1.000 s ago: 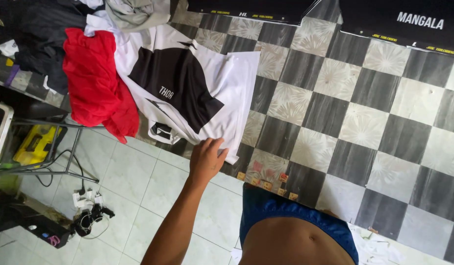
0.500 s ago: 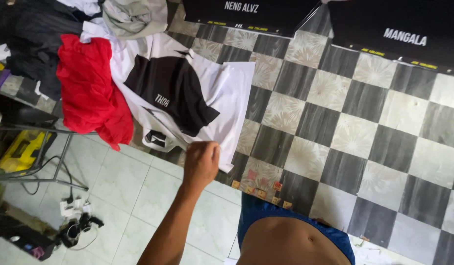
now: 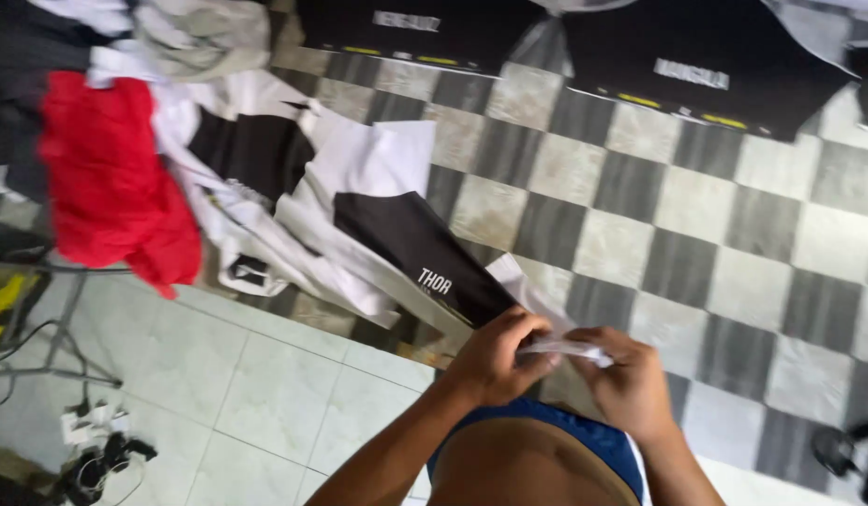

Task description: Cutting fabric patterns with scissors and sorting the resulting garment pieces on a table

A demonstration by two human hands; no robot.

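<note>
the white and black shirt (image 3: pixel 378 215) stretches from the pile at the upper left down across the checkered bench (image 3: pixel 696 272) to both hands. the left hand (image 3: pixel 495 356) and right hand (image 3: pixel 626 379) sit side by side, each pinched closed on the shirt's white edge near the bench's front. it is white with black panels and rumpled. a red garment (image 3: pixel 106 178) lies beside it.

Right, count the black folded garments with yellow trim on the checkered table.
2: one black folded garment at the top centre, another at the top right. A dark edge at the far right may be a third, cut off.
</note>
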